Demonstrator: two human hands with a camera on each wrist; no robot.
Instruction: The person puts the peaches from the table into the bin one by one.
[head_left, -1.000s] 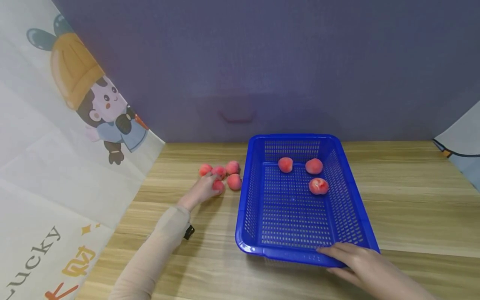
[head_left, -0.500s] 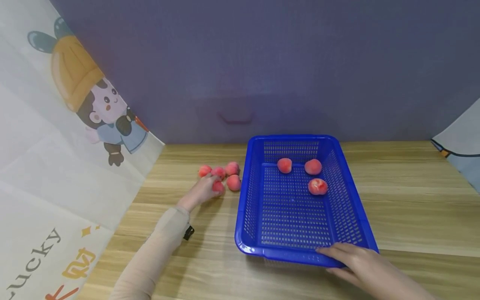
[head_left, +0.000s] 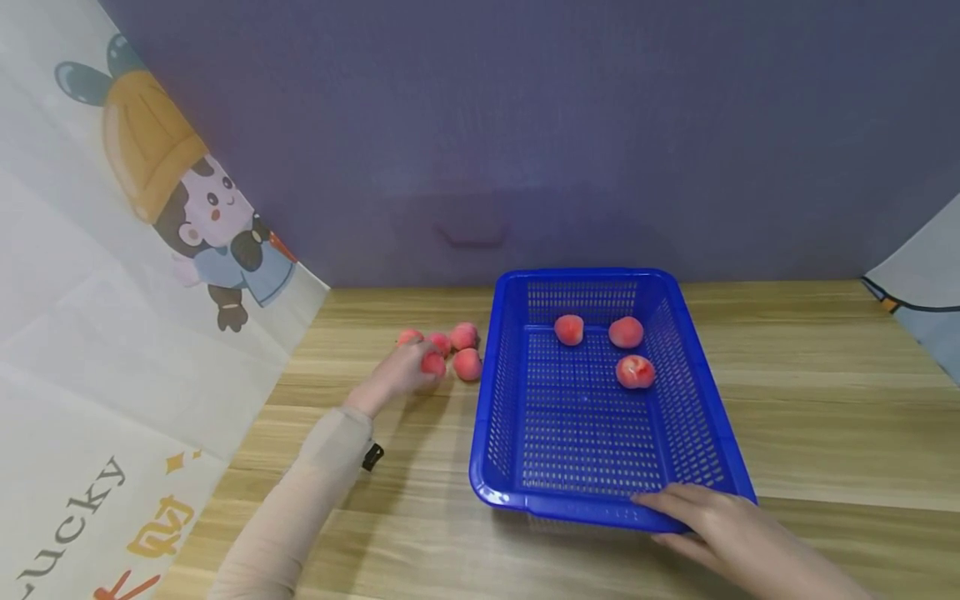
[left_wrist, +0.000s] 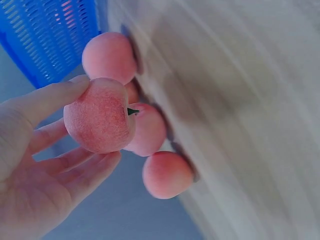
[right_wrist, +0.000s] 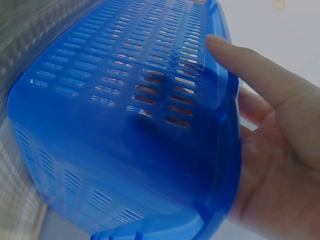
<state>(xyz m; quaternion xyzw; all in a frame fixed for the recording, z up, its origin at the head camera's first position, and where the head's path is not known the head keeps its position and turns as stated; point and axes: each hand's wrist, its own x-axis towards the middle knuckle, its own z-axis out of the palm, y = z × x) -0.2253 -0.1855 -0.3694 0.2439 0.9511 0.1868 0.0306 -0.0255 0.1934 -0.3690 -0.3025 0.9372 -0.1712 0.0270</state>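
My left hand point(head_left: 405, 368) pinches a pinkish-red peach point(left_wrist: 100, 116) between thumb and fingers; a small dark green stem shows on it in the left wrist view. Just beyond it lie several more peaches on the table, one point(head_left: 467, 364) close to the basket's left side and another point(left_wrist: 167, 175) lowest in the left wrist view. A blue plastic basket point(head_left: 577, 507) with slotted walls stands to the right. Inside it are three peaches: one point(head_left: 569, 330) at the back left, one point(head_left: 626, 332) at the back right, one point(head_left: 635, 372) nearer. My right hand point(head_left: 712, 525) grips the basket's near right rim.
The wood-grain table point(head_left: 825, 400) runs back to a dark blue-grey panel point(head_left: 600, 142). On the left rises a white sheet point(head_left: 112, 350) with a cartoon figure and lettering. A black cable point(head_left: 907, 307) hangs at the right edge.
My left hand has drawn slightly back and to the left, with the peach in it lifting off the table. The right hand and basket have stayed in place.
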